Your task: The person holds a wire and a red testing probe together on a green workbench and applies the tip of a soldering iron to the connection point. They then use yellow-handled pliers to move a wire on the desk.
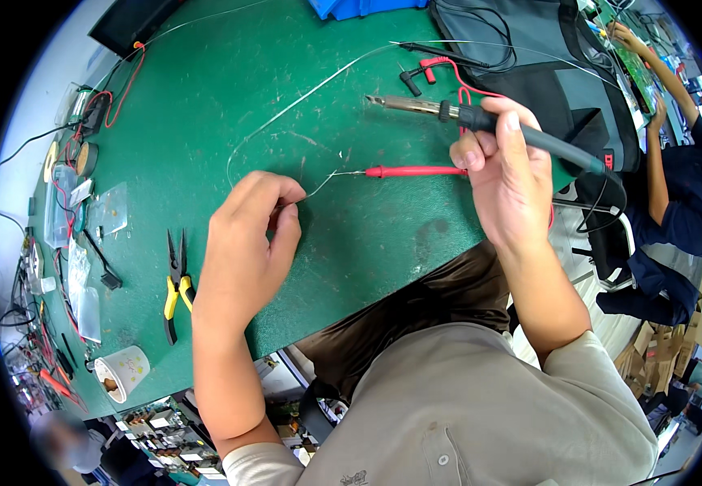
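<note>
While the soldering iron (416, 104) hovers, bare tabletop (359, 247) reaches the edge (371, 299).

A greyish-beige shirt (480, 389) is worn, spread across the lower middle of the frame. It is fitted with a placket (458, 463) and a pale round button (443, 460), and is marked by a small dark motif (354, 478) at the bottom edge. The arms are covered by short sleeves (602, 389). Dark brown, softly creased cloth (416, 300) is seen above the shirt. The left hand (246, 235) and right hand (513, 174) are bare.
</note>
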`<state>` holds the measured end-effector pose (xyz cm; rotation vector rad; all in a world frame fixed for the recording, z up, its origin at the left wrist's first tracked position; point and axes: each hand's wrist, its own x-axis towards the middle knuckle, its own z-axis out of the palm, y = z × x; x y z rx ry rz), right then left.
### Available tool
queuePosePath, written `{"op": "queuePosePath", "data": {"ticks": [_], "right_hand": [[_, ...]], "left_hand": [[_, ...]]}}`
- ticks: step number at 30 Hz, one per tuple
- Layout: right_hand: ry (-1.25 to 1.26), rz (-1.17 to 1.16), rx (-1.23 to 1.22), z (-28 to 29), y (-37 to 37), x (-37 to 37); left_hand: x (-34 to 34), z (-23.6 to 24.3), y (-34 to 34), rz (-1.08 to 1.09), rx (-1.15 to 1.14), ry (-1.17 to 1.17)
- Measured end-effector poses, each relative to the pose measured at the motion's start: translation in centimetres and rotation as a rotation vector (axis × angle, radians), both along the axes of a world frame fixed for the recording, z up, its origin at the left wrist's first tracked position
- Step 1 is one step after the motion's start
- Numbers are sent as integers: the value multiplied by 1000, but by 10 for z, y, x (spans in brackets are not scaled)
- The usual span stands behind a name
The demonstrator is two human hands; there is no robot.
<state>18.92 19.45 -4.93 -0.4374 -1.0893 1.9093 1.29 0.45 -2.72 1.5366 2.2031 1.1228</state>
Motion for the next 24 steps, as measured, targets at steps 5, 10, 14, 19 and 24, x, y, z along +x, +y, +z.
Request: {"op": "queuePosePath", "data": {"ticks": [5,10,14,19,24], "right_hand": [[64,13,60,-8,-10,10],[2,-24,161,-18,-18,2],[-38,-75,228,-14,-18,-6],[-123,-45,250,-19,-16,-7],[-165,-57,198,-19,-17,-5]], "left_hand": [[-9,1,-3,13,43,81],[-10,5,-3,32,21,47],[-13,5,-5,41,19,63],[-15,5,-6,28,32,33],[-19,1,-6,-44,41,102]]}}
